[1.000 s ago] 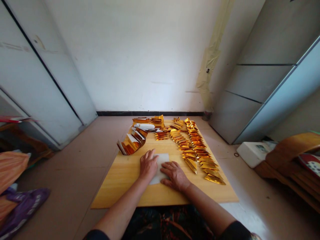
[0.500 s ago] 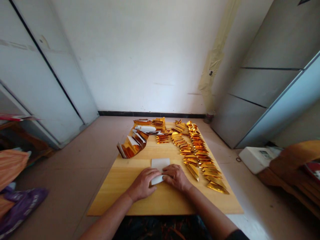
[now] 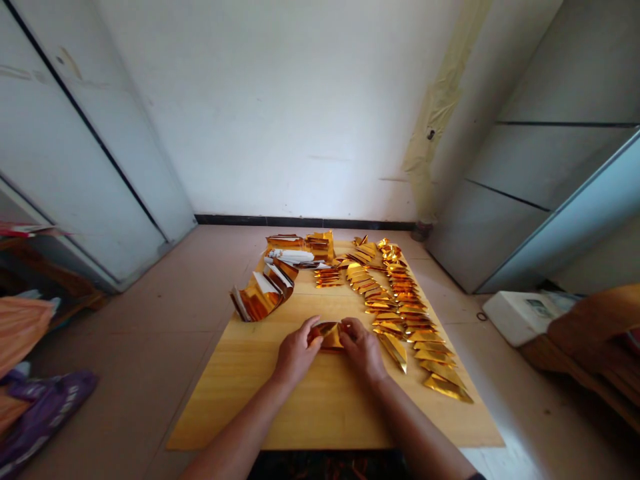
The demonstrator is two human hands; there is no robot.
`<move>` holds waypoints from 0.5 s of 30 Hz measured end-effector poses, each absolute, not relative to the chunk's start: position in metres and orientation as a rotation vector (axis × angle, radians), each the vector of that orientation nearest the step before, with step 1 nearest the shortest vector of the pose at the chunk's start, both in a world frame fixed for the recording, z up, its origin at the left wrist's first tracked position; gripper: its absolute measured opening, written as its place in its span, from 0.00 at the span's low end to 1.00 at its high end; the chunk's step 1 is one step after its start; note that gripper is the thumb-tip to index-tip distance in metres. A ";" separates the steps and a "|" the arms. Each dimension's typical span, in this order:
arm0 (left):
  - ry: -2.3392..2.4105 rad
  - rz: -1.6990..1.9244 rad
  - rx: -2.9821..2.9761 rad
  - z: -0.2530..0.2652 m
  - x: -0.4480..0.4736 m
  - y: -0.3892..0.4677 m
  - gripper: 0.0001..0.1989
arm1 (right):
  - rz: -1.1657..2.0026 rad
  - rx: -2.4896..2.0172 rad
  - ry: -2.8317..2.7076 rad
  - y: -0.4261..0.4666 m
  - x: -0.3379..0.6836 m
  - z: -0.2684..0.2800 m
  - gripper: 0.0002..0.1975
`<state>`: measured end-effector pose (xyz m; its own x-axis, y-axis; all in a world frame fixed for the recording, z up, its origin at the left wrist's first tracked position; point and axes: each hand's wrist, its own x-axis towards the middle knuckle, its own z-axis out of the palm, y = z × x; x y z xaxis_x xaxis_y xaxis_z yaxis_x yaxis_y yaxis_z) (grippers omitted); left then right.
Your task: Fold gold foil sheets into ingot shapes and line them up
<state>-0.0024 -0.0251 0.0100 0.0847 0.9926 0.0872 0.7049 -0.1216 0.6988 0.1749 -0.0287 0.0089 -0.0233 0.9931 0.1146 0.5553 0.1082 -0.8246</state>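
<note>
A sheet of gold foil paper [image 3: 331, 335], partly folded, sits between my hands over the middle of the wooden board [image 3: 240, 400]. My left hand [image 3: 299, 350] pinches its left edge with thumb and fingers. On the opposite edge, my right hand [image 3: 361, 345] has a similar pinch. The gold side faces me; the fingers cover both ends of the sheet. Just right of my right hand lies a folded gold paper piece [image 3: 394, 349], the near end of a curved row.
Overlapping folded gold pieces [image 3: 413, 313] line the board's right side. Curled gold and white sheets [image 3: 263, 290] stand at the left, with a white bundle [image 3: 290, 256] behind. A purple bag [image 3: 45, 413] lies on the floor at left; a white box [image 3: 517, 317] stands at right.
The sheet showed its white side flat on the board; now its gold side shows, with the edges raised. Both hands have moved slightly forward and now hold opposite ends.
</note>
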 end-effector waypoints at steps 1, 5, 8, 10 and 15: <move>1.715 0.759 1.873 0.010 0.000 -0.024 0.24 | 0.701 -1.598 -1.690 -0.025 0.170 0.009 0.12; 1.815 0.821 1.919 0.008 0.004 -0.022 0.28 | 0.373 -1.780 -1.840 -0.017 0.157 0.008 0.13; 1.793 0.940 2.008 0.003 0.005 -0.023 0.33 | 0.207 -1.861 -1.969 -0.016 0.153 0.005 0.14; 1.805 0.954 2.040 0.001 0.004 -0.024 0.33 | 0.147 -1.881 -2.039 -0.017 0.152 0.003 0.14; 1.795 0.886 2.168 -0.005 0.003 -0.026 0.15 | 0.089 -1.913 -2.101 -0.016 0.150 0.001 0.11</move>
